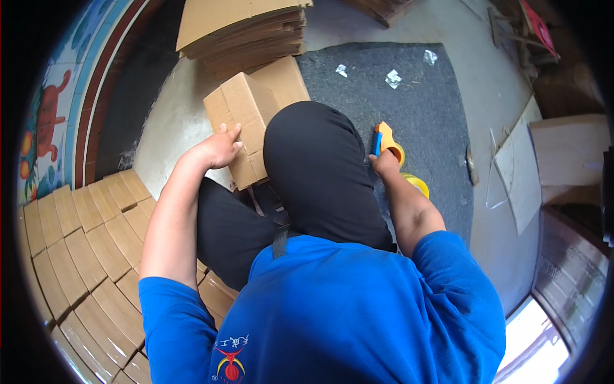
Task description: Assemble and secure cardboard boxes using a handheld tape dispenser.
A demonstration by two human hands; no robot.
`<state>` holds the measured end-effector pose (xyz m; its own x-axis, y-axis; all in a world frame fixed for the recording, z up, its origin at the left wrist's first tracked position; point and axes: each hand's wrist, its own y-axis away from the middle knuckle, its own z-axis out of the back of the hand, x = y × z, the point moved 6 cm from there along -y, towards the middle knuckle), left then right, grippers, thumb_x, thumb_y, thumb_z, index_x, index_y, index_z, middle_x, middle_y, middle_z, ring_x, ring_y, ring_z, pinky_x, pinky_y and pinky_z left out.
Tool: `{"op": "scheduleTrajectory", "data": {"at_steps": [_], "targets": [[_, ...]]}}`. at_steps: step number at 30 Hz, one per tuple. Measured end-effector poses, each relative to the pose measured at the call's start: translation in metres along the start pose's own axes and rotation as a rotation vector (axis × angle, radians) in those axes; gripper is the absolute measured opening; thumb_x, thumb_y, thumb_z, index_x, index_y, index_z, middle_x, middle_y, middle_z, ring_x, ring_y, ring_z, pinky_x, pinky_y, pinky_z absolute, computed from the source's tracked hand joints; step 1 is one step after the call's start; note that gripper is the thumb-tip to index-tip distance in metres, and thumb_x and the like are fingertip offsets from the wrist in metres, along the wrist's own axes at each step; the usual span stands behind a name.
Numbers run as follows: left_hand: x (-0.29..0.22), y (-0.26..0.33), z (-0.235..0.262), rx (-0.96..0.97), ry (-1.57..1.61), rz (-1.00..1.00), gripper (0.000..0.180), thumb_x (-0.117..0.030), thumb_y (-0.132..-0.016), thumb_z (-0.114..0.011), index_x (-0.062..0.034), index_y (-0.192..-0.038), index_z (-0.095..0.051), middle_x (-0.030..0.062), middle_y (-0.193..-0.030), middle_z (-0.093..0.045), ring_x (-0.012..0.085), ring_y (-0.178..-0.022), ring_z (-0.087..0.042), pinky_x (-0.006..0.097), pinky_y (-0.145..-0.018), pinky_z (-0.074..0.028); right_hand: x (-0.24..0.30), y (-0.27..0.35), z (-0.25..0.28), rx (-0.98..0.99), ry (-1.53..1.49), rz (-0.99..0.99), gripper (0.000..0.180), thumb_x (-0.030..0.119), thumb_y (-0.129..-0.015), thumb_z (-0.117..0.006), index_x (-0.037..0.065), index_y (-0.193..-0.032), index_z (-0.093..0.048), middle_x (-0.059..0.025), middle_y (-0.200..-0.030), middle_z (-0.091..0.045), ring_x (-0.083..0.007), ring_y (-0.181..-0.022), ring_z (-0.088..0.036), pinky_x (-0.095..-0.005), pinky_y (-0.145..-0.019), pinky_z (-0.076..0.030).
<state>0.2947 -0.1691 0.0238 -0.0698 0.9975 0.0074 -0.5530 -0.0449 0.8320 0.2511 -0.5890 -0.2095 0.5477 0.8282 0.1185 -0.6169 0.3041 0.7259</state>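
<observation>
A brown cardboard box [231, 105] stands in front of me, just left of my raised knee. My left hand [220, 147] lies on its near left part, fingers stretched out over the cardboard rather than wrapped round it. To the right of the knee, my right hand [385, 165] is closed on a tape dispenser [382, 133] with an orange-yellow body and a blue part. My knuckles hide some of its handle. A yellow roll of tape [417, 184] shows beside my right wrist, partly covered by the forearm.
Flattened cardboard sheets [243, 29] are stacked beyond the box. Rows of closed brown boxes [83, 256] fill the lower left. A dark mat [428, 102] with several shiny scraps [393, 79] covers the floor ahead. Boards [521, 166] and cardboard [569, 150] lean at the right.
</observation>
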Motion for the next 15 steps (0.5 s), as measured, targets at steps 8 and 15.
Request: {"op": "scheduleTrajectory", "data": {"at_steps": [8, 15], "targets": [[-0.005, -0.003, 0.017, 0.128, 0.024, -0.153, 0.058, -0.037, -0.101, -0.041, -0.0102, -0.152, -0.031, 0.0234, -0.153, -0.032, 0.0358, -0.142, -0.033, 0.038, -0.117, -0.026, -0.010, -0.016, 0.039, -0.335, -0.307, 0.161, 0.044, 0.037, -0.083, -0.055, -0.004, -0.097, -0.063, -0.0304, -0.101, -0.065, -0.0454, -0.100, -0.063, -0.0500, -0.089, -0.048], [-0.013, -0.003, 0.020, 0.046, -0.022, -0.142, 0.045, -0.030, -0.100, -0.047, -0.0020, -0.134, -0.052, 0.0216, -0.130, -0.059, 0.0357, -0.125, -0.052, 0.043, -0.106, -0.042, 0.078, 0.041, 0.131, -0.109, -1.181, 0.554, 0.030, 0.020, -0.082, -0.059, -0.002, -0.100, -0.068, -0.0031, -0.087, -0.066, -0.0117, -0.079, -0.060, -0.0257, -0.073, -0.046]]}}
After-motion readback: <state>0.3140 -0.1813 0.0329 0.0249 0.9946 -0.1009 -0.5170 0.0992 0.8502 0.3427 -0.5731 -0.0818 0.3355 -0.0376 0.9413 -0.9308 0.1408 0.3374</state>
